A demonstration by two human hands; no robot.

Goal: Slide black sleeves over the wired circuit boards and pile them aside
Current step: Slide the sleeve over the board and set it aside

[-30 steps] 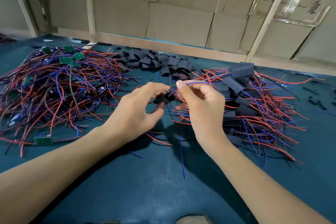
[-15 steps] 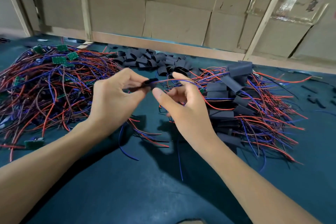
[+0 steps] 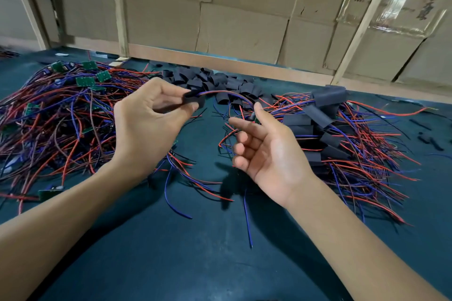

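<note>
Finished pile (image 3: 342, 144) sits right of both hands, nearer the right hand (image 3: 266, 151), which is open and loosely curled, holding nothing. The left hand (image 3: 149, 124) pinches the black sleeve (image 3: 194, 99) above the table (image 3: 195, 252), long axis roughly sideways; red-blue wires (image 3: 227, 93) arc rightward out of it.
</note>
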